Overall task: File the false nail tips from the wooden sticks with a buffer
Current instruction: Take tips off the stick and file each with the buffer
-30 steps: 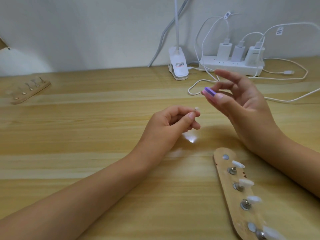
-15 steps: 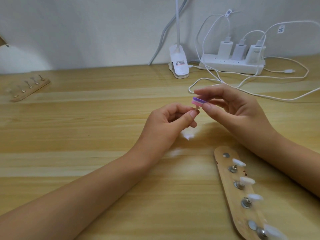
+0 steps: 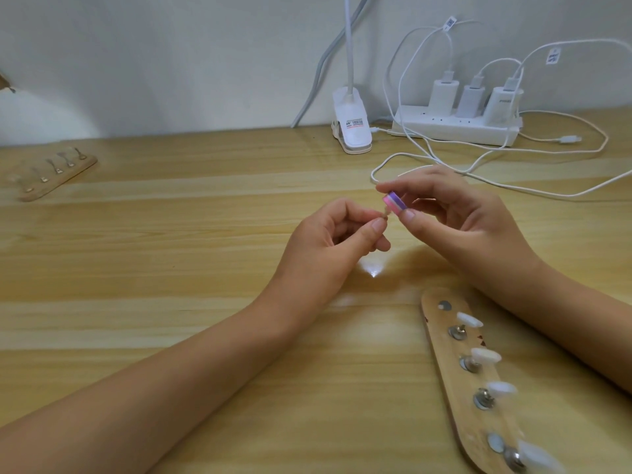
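Left hand (image 3: 328,244): a small pale false nail tip (image 3: 487,213) is pinched between thumb and forefinger. Right hand (image 3: 455,227): a small pink-and-purple buffer block (image 3: 496,203) is gripped and laid against that tip, above the table. Four white tips (image 3: 469,319) are left mounted on the near flat wooden stick (image 3: 448,364) and one seat is bare. Progress is judged early. The far wooden stick (image 3: 80,166) is too small to assess.

We see soft, even light, fairly bright. A small white glare spot sits on the table (image 3: 171,268) near its middle, with a paler sheen just nearer us. A bright patch glows on the wall (image 3: 44,121) at far left. Shadows are faint and soft-edged. The table's far edge bows from lens distortion. Nail tips (image 3: 501,388) on the near-right wooden stick (image 3: 439,340) smear with blur.
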`<state>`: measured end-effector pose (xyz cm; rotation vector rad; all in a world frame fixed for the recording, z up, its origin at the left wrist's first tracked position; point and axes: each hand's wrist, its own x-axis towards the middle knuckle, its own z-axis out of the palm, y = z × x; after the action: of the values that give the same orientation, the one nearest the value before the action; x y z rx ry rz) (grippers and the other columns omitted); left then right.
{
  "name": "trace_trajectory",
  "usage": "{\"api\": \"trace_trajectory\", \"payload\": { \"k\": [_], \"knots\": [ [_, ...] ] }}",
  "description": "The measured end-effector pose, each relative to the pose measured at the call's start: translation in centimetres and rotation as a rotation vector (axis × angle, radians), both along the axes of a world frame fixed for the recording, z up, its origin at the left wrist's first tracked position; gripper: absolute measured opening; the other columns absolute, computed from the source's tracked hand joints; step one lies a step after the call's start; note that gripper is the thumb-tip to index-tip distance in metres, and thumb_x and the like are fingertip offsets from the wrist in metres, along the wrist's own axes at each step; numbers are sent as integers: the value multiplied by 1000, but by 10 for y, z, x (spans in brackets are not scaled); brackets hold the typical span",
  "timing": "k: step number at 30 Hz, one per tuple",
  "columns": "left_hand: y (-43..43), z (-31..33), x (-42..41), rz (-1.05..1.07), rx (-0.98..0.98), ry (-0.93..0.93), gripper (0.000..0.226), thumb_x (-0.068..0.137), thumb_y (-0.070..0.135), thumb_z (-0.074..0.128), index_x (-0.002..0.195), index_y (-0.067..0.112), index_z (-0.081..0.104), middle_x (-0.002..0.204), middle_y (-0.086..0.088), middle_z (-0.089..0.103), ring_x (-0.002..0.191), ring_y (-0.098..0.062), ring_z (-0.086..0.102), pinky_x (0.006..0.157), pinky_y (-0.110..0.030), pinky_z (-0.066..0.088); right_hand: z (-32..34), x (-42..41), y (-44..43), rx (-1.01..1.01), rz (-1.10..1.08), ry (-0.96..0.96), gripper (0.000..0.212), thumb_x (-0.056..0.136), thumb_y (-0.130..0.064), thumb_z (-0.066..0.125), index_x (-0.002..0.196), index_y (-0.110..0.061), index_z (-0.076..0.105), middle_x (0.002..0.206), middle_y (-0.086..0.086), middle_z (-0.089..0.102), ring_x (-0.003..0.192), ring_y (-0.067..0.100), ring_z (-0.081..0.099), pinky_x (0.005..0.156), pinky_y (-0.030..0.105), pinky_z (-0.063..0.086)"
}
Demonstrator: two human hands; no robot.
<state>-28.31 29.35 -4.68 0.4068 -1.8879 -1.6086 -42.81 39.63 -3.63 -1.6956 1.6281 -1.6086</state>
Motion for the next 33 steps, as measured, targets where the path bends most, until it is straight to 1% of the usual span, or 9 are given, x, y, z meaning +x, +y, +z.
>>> {"api": "trace_trajectory", "payload": {
  "k": [5, 9, 13, 17, 20, 23, 27, 31, 33],
  "knots": [
    [0, 0, 0, -11, -15, -7, 8, 92, 13, 63, 86, 18, 62, 72, 4, 71, 74, -4, 64, 71, -17, 48, -1, -2, 0, -3, -21, 26, 26, 91, -2, 63, 115, -13, 66, 115, 15, 59, 102, 20, 61, 93, 29, 49],
    [-1, 0, 0, 2, -3, -6, 6, 93, 15, 63, 88, 17, 63, 71, 6, 72, 71, 0, 62, 69, -12, 46, -2, 0, 0, -35, 5, 57, 29, 89, -3, 60, 116, -10, 65, 114, 18, 58, 103, 28, 60, 94, 33, 49],
    [0, -1, 0, -15, -18, -13, 10, 94, 14, 62, 86, 20, 61, 71, 6, 70, 74, -4, 63, 72, -15, 47, -1, -1, -1, -16, -4, 20, 26, 89, -5, 60, 114, -13, 65, 114, 16, 58, 99, 19, 61, 93, 31, 50],
    [-1, -1, 0, -15, -10, -8, 9, 94, 14, 62, 86, 18, 61, 70, 6, 70, 73, -3, 62, 71, -14, 47, -2, -1, -1, -28, 11, 31, 26, 90, -1, 63, 113, -11, 65, 113, 18, 59, 103, 27, 60, 94, 33, 51],
    [0, -1, 0, -17, -16, -9, 9, 94, 13, 62, 86, 18, 61, 70, 7, 69, 72, -2, 62, 71, -14, 47, -2, -2, 0, 2, 16, -40, 24, 90, -1, 65, 111, -12, 66, 112, 17, 60, 100, 24, 61, 92, 33, 51],
    [0, -1, 1, -17, -24, -16, 10, 94, 15, 62, 85, 19, 61, 69, 7, 69, 72, -2, 62, 70, -13, 47, -1, 1, 2, -10, 49, -79, 23, 86, -4, 63, 109, -9, 64, 107, 22, 59, 100, 31, 61, 92, 34, 52],
    [1, 0, 1, -23, -46, -22, 10, 94, 14, 61, 85, 18, 61, 68, 8, 68, 70, 0, 61, 68, -13, 45, -1, 1, 2, 34, 37, -144, 25, 87, 6, 66, 105, -12, 63, 104, 20, 60, 97, 22, 61, 86, 30, 54],
    [1, 0, 1, -24, -51, -45, 10, 93, 16, 62, 84, 19, 61, 69, 7, 68, 70, -2, 61, 69, -15, 46, 1, 4, 4, -25, 49, -169, 23, 84, -4, 64, 106, -11, 61, 101, 20, 61, 91, 22, 61, 85, 32, 55],
    [2, 0, 1, -25, -48, -61, 10, 93, 16, 63, 84, 19, 61, 69, 7, 67, 70, -3, 61, 70, -18, 45, 0, 3, 4, -9, 45, -166, 23, 85, -1, 65, 106, -9, 61, 101, 20, 60, 89, 22, 61, 85, 33, 55]
  ]
}}
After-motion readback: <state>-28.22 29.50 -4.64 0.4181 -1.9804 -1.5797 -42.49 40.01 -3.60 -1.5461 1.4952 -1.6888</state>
